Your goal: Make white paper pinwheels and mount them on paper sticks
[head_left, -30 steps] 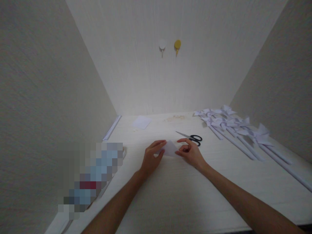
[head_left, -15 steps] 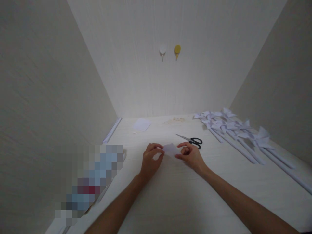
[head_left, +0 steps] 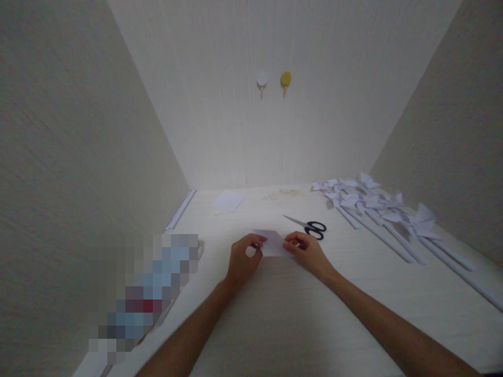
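A small white piece of paper (head_left: 273, 242) lies just above the light table (head_left: 298, 314), held between both my hands. My left hand (head_left: 242, 260) pinches its left edge with thumb and forefinger. My right hand (head_left: 307, 251) pinches its right edge the same way. Black-handled scissors (head_left: 309, 225) lie shut on the table just behind my right hand.
A row of several white paper pinwheels on rolled paper sticks (head_left: 377, 209) lies along the right side. A white paper square (head_left: 228, 200) rests at the back, a rolled paper stick (head_left: 179, 209) along the left wall. Two hooks, white (head_left: 261, 81) and yellow (head_left: 285, 79), hang on the back wall. A blurred patch (head_left: 145, 288) covers the left.
The paper has turned and flattened between my fingers, and both hands have closed in on its edges. The view has tilted slightly.
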Available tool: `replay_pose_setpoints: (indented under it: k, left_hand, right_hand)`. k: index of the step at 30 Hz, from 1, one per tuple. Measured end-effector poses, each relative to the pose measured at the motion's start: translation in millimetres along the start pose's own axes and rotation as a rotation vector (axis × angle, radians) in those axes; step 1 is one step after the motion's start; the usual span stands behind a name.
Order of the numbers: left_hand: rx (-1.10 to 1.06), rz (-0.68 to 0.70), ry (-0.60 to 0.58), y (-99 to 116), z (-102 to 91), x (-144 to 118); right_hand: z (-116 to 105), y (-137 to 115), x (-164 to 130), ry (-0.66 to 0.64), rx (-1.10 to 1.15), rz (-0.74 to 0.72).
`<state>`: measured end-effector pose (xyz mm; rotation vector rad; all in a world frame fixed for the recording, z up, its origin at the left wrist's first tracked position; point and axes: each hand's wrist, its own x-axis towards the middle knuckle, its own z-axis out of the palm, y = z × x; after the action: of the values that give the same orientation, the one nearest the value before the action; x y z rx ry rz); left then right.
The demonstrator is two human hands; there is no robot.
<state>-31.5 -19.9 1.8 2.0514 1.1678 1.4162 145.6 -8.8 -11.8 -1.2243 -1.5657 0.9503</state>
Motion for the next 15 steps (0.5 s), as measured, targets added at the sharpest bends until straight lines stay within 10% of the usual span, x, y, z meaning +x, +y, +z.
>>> replay_pose_setpoints:
  k: [15]
  left_hand:
    - [0.04, -0.053, 0.03, 4.3, -1.6, -0.5]
  right_hand:
    - [0.9, 4.6, -2.8, -0.137, 0.367, 0.146]
